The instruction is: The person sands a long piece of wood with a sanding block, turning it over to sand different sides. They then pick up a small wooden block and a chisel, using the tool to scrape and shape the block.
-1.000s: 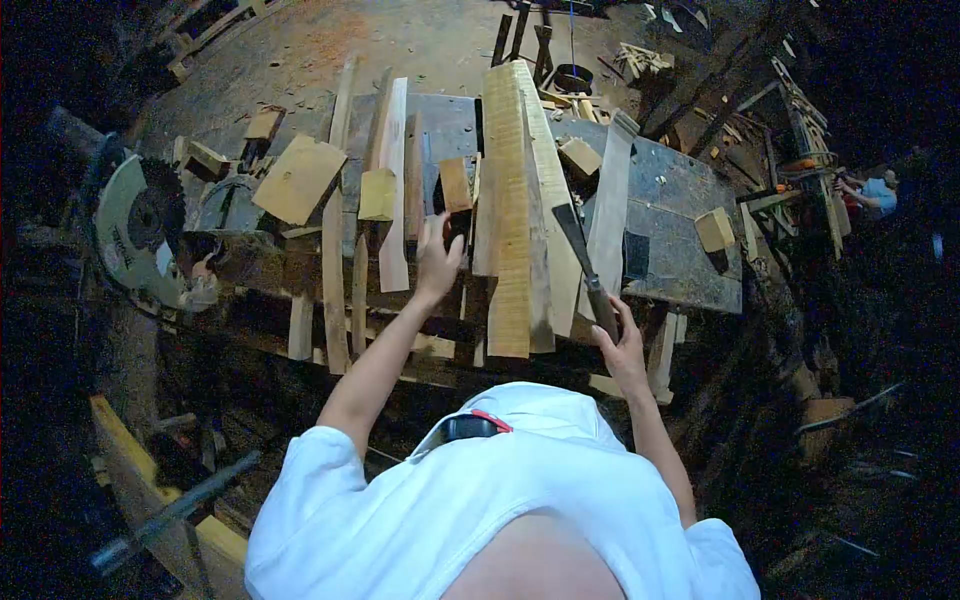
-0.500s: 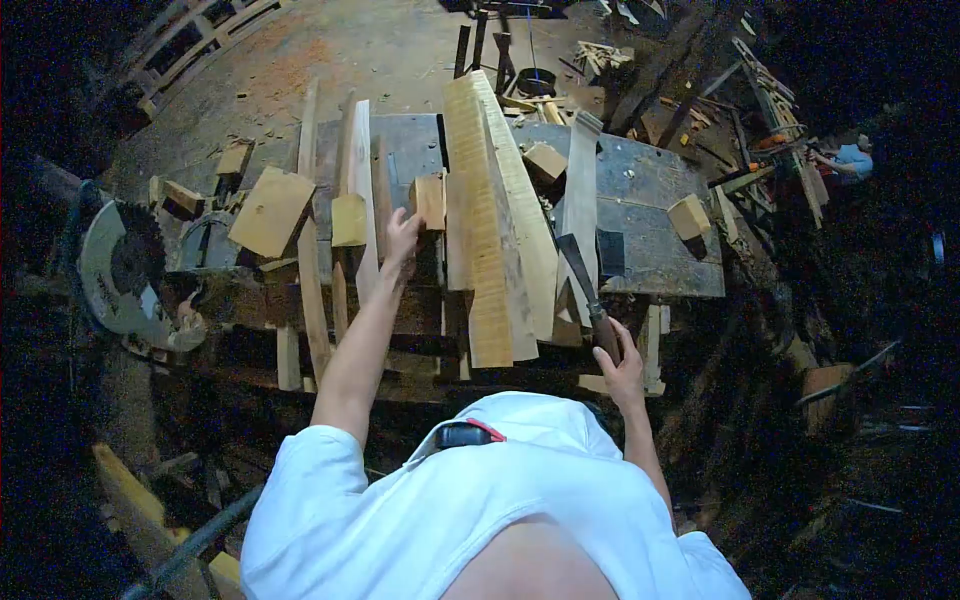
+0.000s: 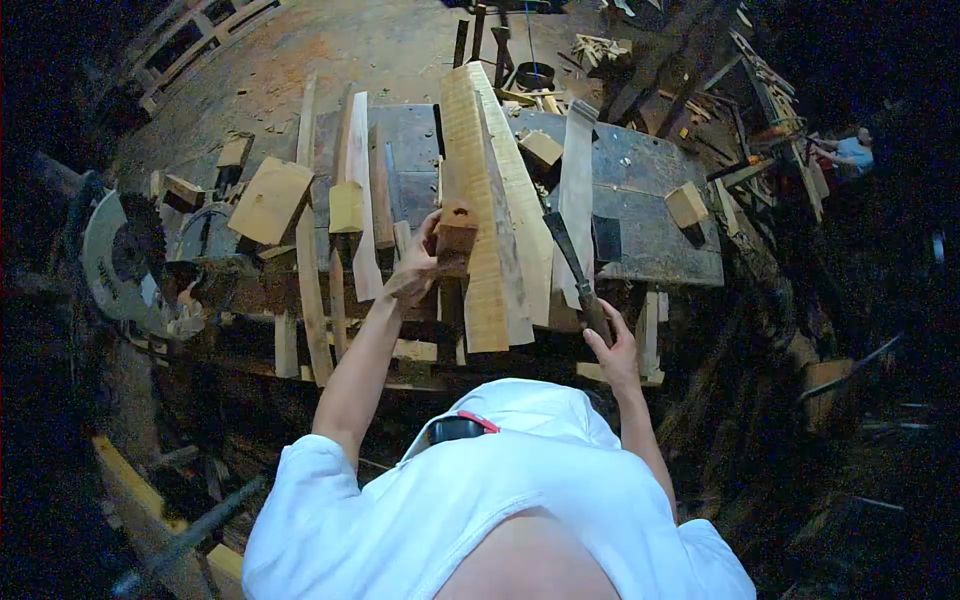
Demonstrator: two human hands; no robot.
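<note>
The wood block (image 3: 458, 236), reddish brown with a dark mark near the top of its face, sits just left of the frame's centre, in front of a long yellowish board (image 3: 490, 270) crossed by fine stripes. The person's left hand (image 3: 418, 256) grips the block's left side, fingers bent against it; whether the thumb presses too cannot be told. Right of centre, the right hand (image 3: 617, 352) has its fingers wrapped around the handle of a long dark knife (image 3: 568, 250), its blade slanting toward the upper left. Boards and smaller blocks lie across the dark workbench (image 3: 650, 245). At the left of the frame, a pale patch on the round saw (image 3: 103, 262) is too small to read.
</note>
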